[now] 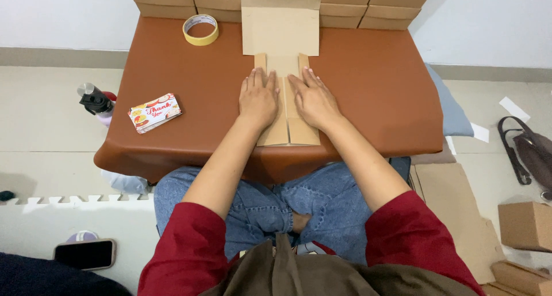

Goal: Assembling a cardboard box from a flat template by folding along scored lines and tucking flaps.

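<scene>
A flat brown cardboard box blank lies on the brown table, its wide panel at the far side and its narrow flaps folded inward toward me. My left hand presses flat on the left flap, fingers together. Beside it, my right hand presses flat on the right flap. The two flaps meet along a line between my hands. Neither hand grips anything.
A roll of yellow tape sits at the table's far left. A small printed card pack lies at the left. Stacked cardboard boxes line the far edge. A phone, a bottle, more boxes and a bag rest on the floor.
</scene>
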